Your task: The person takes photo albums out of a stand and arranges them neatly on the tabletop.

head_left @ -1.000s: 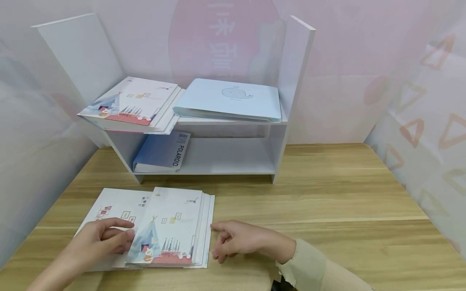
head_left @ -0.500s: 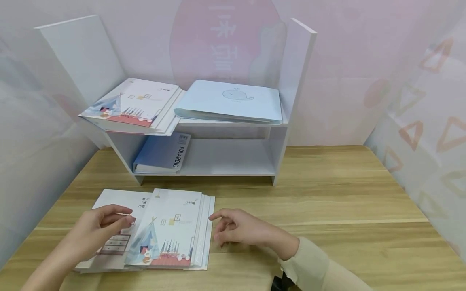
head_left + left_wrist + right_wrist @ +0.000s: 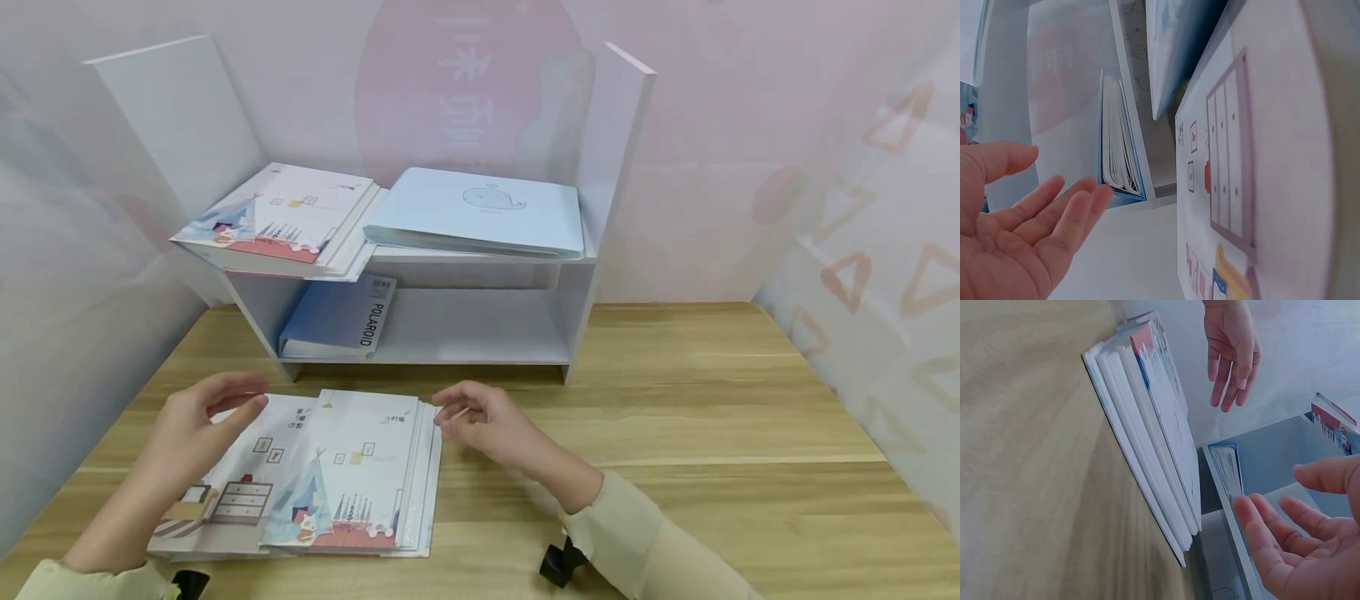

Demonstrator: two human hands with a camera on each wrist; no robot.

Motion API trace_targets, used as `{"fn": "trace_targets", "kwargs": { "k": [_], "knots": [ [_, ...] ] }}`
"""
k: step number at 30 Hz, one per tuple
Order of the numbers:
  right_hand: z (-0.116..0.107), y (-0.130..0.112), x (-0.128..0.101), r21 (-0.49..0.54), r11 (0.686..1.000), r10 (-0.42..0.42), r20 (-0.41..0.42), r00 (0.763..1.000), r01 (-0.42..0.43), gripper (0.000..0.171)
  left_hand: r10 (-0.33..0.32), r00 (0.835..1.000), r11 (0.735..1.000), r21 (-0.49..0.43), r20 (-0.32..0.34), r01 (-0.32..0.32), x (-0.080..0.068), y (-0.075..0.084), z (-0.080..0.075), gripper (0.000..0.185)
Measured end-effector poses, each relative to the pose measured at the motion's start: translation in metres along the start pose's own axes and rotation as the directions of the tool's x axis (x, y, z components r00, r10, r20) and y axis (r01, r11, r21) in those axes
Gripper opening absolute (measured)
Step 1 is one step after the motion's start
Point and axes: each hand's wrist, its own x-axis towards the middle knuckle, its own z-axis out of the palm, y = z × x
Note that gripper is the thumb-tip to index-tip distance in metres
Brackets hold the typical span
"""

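Observation:
On the table lies a white album [image 3: 360,425] with a tent drawing, its page layers fanned out at the right edge. It overlaps a white album cover [image 3: 243,500] with a dresser drawing on its left; whether they are joined I cannot tell. My left hand [image 3: 191,425] hovers above the cover, partly hiding it, fingers loosely bent around nothing. My right hand [image 3: 487,421] is raised beside the album's upper right edge, likewise holding nothing. Spread, relaxed fingers show in both wrist views, for the left hand [image 3: 1029,244] and the right hand [image 3: 1310,544].
Behind stands a white two-tier shelf [image 3: 480,325]. On top, a similar tent album [image 3: 300,208] overhangs the front, beside a light blue whale album [image 3: 480,212]. A blue POLAROID album [image 3: 337,312] lies on the lower tier. Printed cloth walls [image 3: 862,208] surround the wooden table [image 3: 675,467].
Both hands have moved up and away from the albums, toward the shelf, uncovering more of the dresser drawing. The albums on the table and shelf have stayed put.

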Motion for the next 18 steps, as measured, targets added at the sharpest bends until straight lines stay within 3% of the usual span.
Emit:
{"fn": "trace_targets", "kwargs": {
  "k": [7, 12, 18],
  "knots": [
    [0.0, -0.002, 0.016, -0.032, 0.996, -0.087, -0.089, 0.992, 0.084, 0.031, -0.004, 0.995, 1.0, -0.018, -0.095, 0.002, 0.016, 0.005, 0.003, 0.04],
    [0.002, -0.003, 0.029, -0.027, 0.997, -0.082, -0.154, 0.985, 0.079, 0.032, 0.028, 0.989, 0.999, -0.038, -0.143, -0.034, 0.033, 0.008, 0.007, 0.046],
    [0.007, -0.006, 0.048, 0.0, 0.997, -0.07, -0.213, 0.975, 0.072, 0.037, 0.024, 0.987, 0.999, -0.032, -0.161, -0.03, 0.051, 0.007, 0.011, 0.049]
  ]
}}
